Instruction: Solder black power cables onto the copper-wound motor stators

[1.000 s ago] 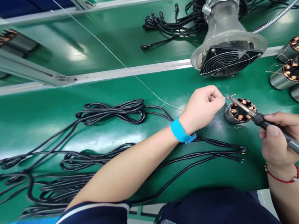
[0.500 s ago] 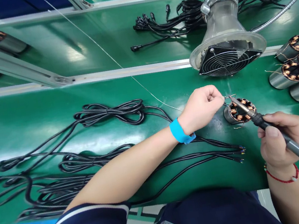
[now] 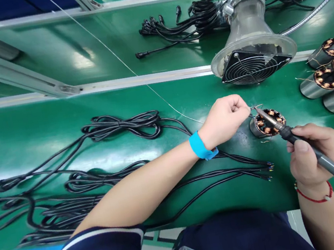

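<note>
My left hand (image 3: pixel 225 118), with a blue wristband, is closed in a pinch on a thin solder wire (image 3: pixel 132 72) that runs up and to the left across the bench. My right hand (image 3: pixel 314 152) grips a grey soldering iron (image 3: pixel 330 166) like a pen. The iron's tip meets the end of the wire just above a small motor stator (image 3: pixel 266 123) with copper windings, which lies on the green mat between my hands.
A fume extractor fan (image 3: pixel 253 65) on a flexible duct hangs just behind the stator. Several more stators (image 3: pixel 329 80) lie at the right. Black cables (image 3: pixel 97 166) sprawl over the left of the mat, their stripped ends (image 3: pixel 269 170) near my right hand. More cables (image 3: pixel 197 17) lie on the far belt.
My hands, the iron and the wire stay in place at the stator. The cables and parts on the far belt have drifted left.
</note>
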The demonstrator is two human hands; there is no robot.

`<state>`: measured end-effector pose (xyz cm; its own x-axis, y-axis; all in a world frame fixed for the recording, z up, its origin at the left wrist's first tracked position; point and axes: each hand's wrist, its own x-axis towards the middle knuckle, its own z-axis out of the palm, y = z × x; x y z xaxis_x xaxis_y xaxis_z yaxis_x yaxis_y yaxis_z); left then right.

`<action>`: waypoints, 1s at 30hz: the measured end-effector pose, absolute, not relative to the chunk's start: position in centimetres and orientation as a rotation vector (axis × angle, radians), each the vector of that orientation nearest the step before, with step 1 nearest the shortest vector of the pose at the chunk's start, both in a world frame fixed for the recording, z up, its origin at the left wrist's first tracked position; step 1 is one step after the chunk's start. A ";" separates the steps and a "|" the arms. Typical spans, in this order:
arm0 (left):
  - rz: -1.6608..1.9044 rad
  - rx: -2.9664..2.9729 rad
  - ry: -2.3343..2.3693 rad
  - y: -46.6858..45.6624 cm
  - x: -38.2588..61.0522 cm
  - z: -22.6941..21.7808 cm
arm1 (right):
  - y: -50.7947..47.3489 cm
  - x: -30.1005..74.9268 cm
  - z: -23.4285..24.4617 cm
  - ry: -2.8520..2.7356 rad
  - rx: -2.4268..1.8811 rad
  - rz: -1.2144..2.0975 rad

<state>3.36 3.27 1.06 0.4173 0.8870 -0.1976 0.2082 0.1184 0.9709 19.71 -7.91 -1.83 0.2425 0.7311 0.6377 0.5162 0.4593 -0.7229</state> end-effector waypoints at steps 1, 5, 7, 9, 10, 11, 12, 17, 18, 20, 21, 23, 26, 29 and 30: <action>0.666 1.389 1.065 3.3 3.4 1.1 | -7.9 19.7 -1.9 -1.411 -1.178 0.202; 0.663 1.375 1.060 3.3 3.4 1.1 | -8.1 19.6 -2.2 -1.356 -1.194 0.199; 0.666 1.375 1.058 3.3 3.4 1.2 | -8.2 19.6 -2.2 -1.309 -1.222 0.180; 0.668 1.374 1.057 3.3 3.4 1.2 | -8.1 19.7 -2.2 -1.308 -1.243 0.159; 0.667 1.373 1.058 3.3 3.4 1.2 | -8.0 19.7 -2.2 -1.328 -1.249 0.153; 0.666 1.372 1.060 3.3 3.4 1.2 | -7.9 19.7 -2.1 -1.357 -1.247 0.143; 0.667 1.371 1.062 3.3 3.5 1.2 | -7.7 19.8 -2.1 -1.390 -1.236 0.126; 0.670 1.371 1.078 3.3 3.5 1.3 | -7.2 19.8 -2.6 -1.513 -1.210 0.024; 0.670 1.369 1.081 3.3 3.5 1.3 | -7.3 19.7 -2.7 -1.523 -1.234 0.018; 0.673 1.365 1.082 3.3 3.6 1.3 | -7.5 19.3 -2.6 -1.529 -1.281 0.052; 0.675 1.363 1.080 3.3 3.5 1.3 | -7.7 19.1 -2.3 -1.518 -1.295 0.104; 0.682 1.363 1.072 3.3 3.5 1.2 | -7.9 18.6 -1.4 -1.474 -1.334 0.207; 0.695 1.375 1.056 3.3 3.5 0.9 | -7.5 18.0 0.1 -1.474 -1.477 0.287; 0.705 1.388 1.038 3.4 3.4 0.7 | -6.6 17.6 0.8 -1.531 -1.558 0.376; 0.706 1.392 1.036 3.4 3.4 0.7 | -6.3 17.5 0.8 -1.533 -1.563 0.397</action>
<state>3.44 3.40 0.67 0.4188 0.8931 -0.1640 0.1731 0.0988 0.9799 17.54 -6.25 0.76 0.1850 0.9201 0.3453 0.6369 0.1554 -0.7552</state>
